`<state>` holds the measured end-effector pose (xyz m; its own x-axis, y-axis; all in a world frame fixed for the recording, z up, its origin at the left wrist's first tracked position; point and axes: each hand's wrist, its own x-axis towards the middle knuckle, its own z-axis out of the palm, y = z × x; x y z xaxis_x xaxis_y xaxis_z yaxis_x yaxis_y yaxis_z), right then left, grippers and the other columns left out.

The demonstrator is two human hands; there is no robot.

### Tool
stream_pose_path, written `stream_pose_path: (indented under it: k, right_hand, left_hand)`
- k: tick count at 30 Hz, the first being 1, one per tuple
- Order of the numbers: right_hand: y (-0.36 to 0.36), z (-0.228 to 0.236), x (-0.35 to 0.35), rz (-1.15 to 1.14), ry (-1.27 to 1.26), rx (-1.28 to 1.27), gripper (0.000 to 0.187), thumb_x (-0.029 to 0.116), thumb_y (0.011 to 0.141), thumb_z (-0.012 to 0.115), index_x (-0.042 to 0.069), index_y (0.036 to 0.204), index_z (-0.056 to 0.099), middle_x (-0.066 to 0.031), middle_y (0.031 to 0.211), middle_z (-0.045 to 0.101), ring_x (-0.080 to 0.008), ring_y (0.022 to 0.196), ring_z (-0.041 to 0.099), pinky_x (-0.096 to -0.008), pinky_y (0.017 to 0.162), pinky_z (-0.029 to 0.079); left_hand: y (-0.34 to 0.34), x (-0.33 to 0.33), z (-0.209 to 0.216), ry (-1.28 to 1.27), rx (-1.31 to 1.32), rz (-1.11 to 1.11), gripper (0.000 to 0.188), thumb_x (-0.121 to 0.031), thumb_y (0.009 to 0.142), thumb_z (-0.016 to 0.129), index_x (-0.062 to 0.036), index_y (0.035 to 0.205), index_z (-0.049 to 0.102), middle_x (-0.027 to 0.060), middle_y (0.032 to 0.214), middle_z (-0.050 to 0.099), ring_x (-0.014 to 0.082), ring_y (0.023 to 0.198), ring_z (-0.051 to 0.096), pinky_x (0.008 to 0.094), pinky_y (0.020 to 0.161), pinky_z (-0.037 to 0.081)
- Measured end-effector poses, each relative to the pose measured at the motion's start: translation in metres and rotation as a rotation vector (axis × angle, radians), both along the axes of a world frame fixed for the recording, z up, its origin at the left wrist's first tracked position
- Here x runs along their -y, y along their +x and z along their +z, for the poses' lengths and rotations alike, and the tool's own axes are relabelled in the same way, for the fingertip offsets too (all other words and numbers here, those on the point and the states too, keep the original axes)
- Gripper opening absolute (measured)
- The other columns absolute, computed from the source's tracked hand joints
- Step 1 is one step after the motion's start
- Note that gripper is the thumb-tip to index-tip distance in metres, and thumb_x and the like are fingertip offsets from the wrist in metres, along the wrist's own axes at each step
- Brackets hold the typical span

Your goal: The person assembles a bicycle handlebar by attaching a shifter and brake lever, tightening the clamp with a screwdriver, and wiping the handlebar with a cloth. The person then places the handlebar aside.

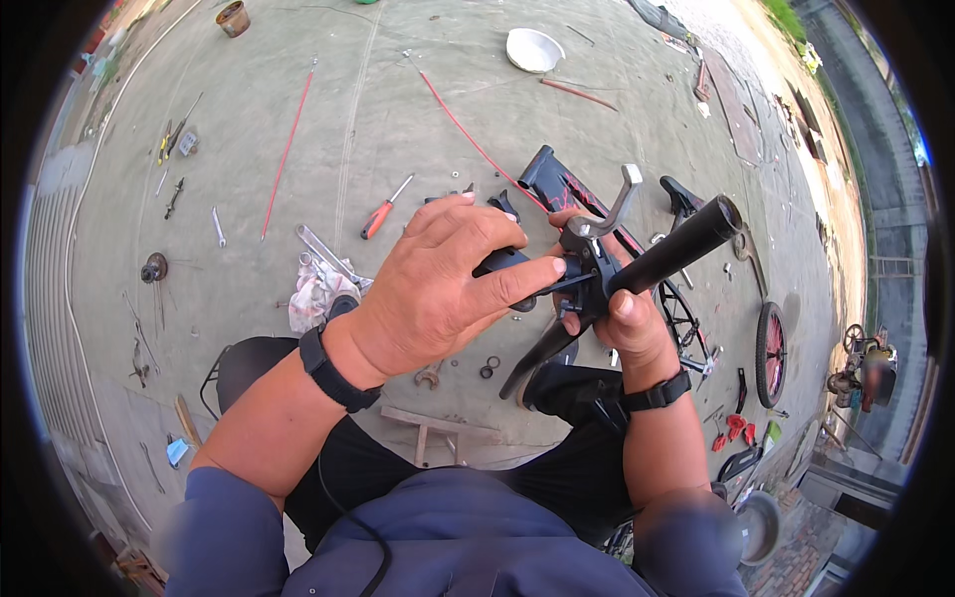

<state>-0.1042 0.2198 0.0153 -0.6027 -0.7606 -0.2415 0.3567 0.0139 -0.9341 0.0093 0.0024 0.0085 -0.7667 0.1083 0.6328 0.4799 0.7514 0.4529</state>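
Observation:
My right hand is wrapped round a black bent tube that looks like a bicycle handlebar, raised in front of me and slanting up to the right. A silver lever with a dark clamp stands out from it near my fingers. My left hand is closed, palm down, on a black-handled tool. Its thin shaft reaches to the clamp on the tube; the exact contact is hidden. Behind the tube lies a black and red bicycle frame on the ground.
A red-handled screwdriver, several wrenches, a stained rag and red cables lie about on the green ground. At the right are a small wheel and a saddle. A white basin sits farther off.

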Motion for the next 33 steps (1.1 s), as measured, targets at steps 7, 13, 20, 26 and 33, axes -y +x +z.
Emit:
stream_pose_path:
  k: [7, 13, 20, 26, 33]
  right_hand:
    - [0.0, 0.001, 0.0, 0.039, 0.041, -0.056, 0.114, 0.066, 0.063, 0.088, -0.001, 0.144, 0.045, -0.0056, 0.098, 0.067, -0.0114, 0.069, 0.063, -0.0249, 0.06, 0.05]
    - [-0.003, -0.005, -0.001, 0.014, 0.087, -0.173, 0.121, 0.057, 0.06, 0.094, 0.0, 0.15, 0.037, -0.0087, 0.104, 0.063, -0.0125, 0.07, 0.063, -0.0236, 0.056, 0.049]
    - [-0.004, -0.005, -0.004, 0.055, 0.11, -0.153, 0.113, 0.051, 0.066, 0.09, 0.001, 0.151, 0.036, -0.0086, 0.104, 0.062, -0.0125, 0.067, 0.06, -0.0242, 0.055, 0.048]
    - [-0.004, -0.005, -0.005, 0.073, 0.103, -0.072, 0.107, 0.047, 0.068, 0.086, 0.0, 0.151, 0.038, -0.0077, 0.104, 0.062, -0.0124, 0.065, 0.058, -0.0238, 0.053, 0.045]
    - [-0.002, -0.002, -0.003, 0.073, 0.122, -0.017, 0.106, 0.047, 0.067, 0.087, 0.0, 0.15, 0.04, -0.0064, 0.102, 0.061, -0.0124, 0.066, 0.058, -0.0236, 0.053, 0.046]
  left_hand:
    - [0.003, 0.0, 0.002, -0.114, -0.048, 0.082, 0.045, -0.012, 0.08, 0.075, -0.0293, 0.121, 0.074, 0.0017, 0.114, 0.062, 0.0237, 0.112, 0.061, 0.048, 0.109, 0.045]
    - [0.004, -0.004, 0.003, -0.172, -0.076, 0.133, 0.04, -0.014, 0.079, 0.076, -0.0312, 0.115, 0.076, -0.0006, 0.116, 0.062, 0.0226, 0.118, 0.06, 0.0474, 0.113, 0.04]
    - [0.003, -0.008, -0.002, -0.193, -0.121, 0.174, 0.031, -0.019, 0.082, 0.069, -0.0313, 0.109, 0.076, -0.0036, 0.114, 0.062, 0.0183, 0.121, 0.056, 0.0444, 0.116, 0.036]
    - [0.004, -0.013, -0.003, -0.205, -0.125, 0.201, 0.029, -0.02, 0.081, 0.069, -0.0304, 0.108, 0.077, -0.0038, 0.115, 0.061, 0.0174, 0.121, 0.055, 0.0443, 0.115, 0.036]
    - [0.006, -0.011, -0.003, -0.165, -0.06, 0.185, 0.032, -0.018, 0.083, 0.069, -0.0294, 0.111, 0.076, -0.0028, 0.115, 0.061, 0.018, 0.121, 0.055, 0.0455, 0.113, 0.038]
